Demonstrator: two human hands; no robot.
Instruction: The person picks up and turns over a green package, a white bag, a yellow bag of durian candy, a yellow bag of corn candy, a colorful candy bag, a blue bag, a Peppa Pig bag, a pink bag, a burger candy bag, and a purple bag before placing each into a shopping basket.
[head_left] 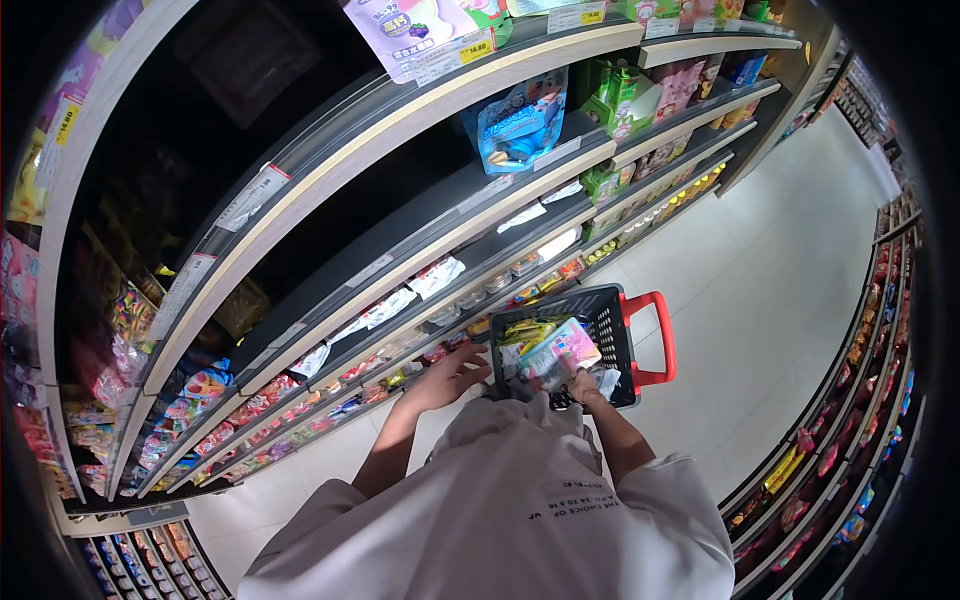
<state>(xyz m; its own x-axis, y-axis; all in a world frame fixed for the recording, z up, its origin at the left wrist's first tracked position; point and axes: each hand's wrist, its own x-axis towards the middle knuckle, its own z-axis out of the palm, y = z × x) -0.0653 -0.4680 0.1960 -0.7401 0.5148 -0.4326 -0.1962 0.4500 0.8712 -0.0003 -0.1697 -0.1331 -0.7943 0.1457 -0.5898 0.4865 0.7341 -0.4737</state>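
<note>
My left hand [450,378] is held left of the basket, close to the shelf front, with its fingers apart and nothing in them. My right hand [588,388] reaches over the near side of a black shopping basket [622,345] with a red handle [668,340]. Its fingers are closed on a pink, white and light-blue packet [565,345], which lies tilted inside the basket. Beside that packet are yellow-green packets [525,332] and some clear or white wrapping. Part of the basket's contents is hidden by my right hand and shirt.
Curved shelves [400,255] with price tags rise on the left and ahead. A blue pouch [522,120] stands on one shelf, near green boxes [622,97]. Another shelf of packets [800,465] lines the right side. Pale floor tiles [770,230] run between them.
</note>
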